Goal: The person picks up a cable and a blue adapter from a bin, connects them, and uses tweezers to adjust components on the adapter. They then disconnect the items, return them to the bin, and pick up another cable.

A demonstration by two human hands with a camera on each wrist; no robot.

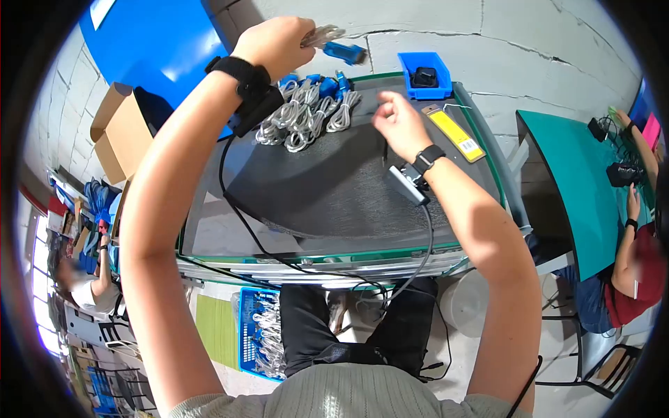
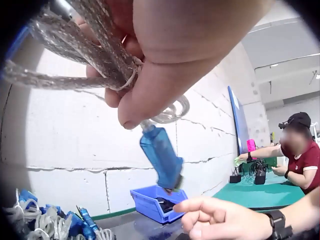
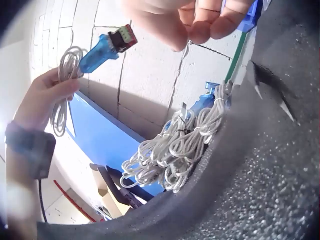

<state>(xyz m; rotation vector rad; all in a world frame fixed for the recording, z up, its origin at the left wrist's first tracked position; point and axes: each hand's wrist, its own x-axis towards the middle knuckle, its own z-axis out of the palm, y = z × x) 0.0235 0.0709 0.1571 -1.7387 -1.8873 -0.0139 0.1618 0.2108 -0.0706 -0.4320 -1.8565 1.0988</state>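
Note:
High over the back left of the table, my left hand [image 1: 275,45] pinches a coiled, tied grey cable [image 2: 95,55]. From that coil hangs a translucent blue connector [image 2: 161,152]; a green and red part shows at its end [image 3: 124,39] in the right wrist view. My right hand [image 1: 403,125] is raised over the table's back middle, holding nothing, its fingers loosely bent and apart from the cable. Below and between the hands lies a pile of tied grey cables [image 1: 300,115] with blue connectors on the dark mat [image 1: 313,181].
A blue bin [image 1: 425,75] with a black item stands at the back right, beside a yellow packaged strip [image 1: 456,134]. An open cardboard box [image 1: 122,132] is at the left. A blue basket [image 1: 261,334] of cables sits below. Another person works at a green table [image 1: 571,188] on the right.

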